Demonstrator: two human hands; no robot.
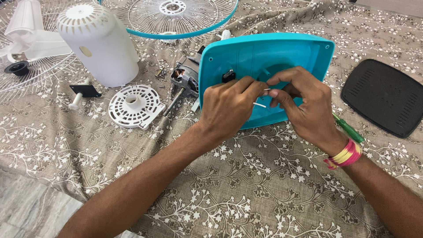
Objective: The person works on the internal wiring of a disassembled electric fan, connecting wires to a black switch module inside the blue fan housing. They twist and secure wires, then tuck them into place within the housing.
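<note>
Head view: both hands pinch thin white wires inside the turquoise plastic fan base shell [282,57].

The left hand [227,105] and right hand [304,105], fingers closed narrow on the thin white wires [260,105], work at the shell's middle; the grey fan motor [185,77] lies just left of it. A hard pull could, I think, tear a wire from the black switch [228,76].
</note>
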